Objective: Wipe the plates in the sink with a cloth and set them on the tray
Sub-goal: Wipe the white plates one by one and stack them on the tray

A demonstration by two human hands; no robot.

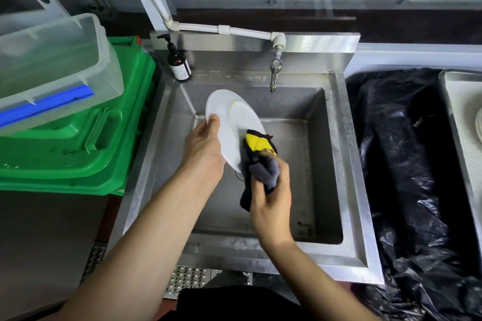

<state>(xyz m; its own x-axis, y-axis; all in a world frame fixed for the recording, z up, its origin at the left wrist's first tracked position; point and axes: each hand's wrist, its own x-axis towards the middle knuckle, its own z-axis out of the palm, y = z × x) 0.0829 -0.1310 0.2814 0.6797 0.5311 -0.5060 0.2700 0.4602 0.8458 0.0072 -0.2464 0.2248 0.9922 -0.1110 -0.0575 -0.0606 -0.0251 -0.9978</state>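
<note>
A white oval plate is held tilted above the steel sink. My left hand grips its left rim, thumb on the face. My right hand grips a dark grey cloth with a yellow patch and presses it against the plate's lower right part. A metal tray lies at the far right edge, with the rim of a white plate showing on it.
A tap hangs over the sink's back wall and a brown pump bottle stands at its back left corner. Green crates with a clear tub on top stand left. A black bag lies right of the sink.
</note>
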